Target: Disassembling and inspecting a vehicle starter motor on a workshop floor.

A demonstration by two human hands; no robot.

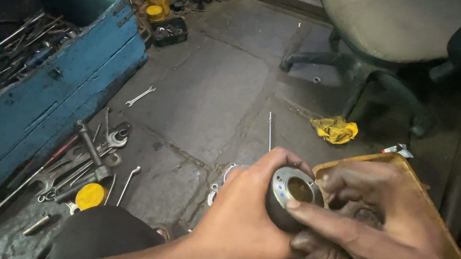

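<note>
My left hand (242, 216) grips a short round metal cylinder (289, 193), dark on the side with a shiny rim and an open bore facing up and right. My right hand (373, 236), greasy, rests its thumb and fingers on the rim of that part, partly covering it. Both hands are low in the head view, above a yellow tray (418, 176) whose edge shows behind the right hand. Part of a shiny metal piece (221, 180) lies on the floor just behind the left hand.
A blue wooden toolbox (59, 92) full of tools stands at left, with wrenches (92, 157) and a yellow lid (89, 195) scattered beside it. A spanner (140, 96), a thin rod (270, 130) and a yellow rag (334, 129) lie on the stone floor. An office chair (390, 38) stands behind.
</note>
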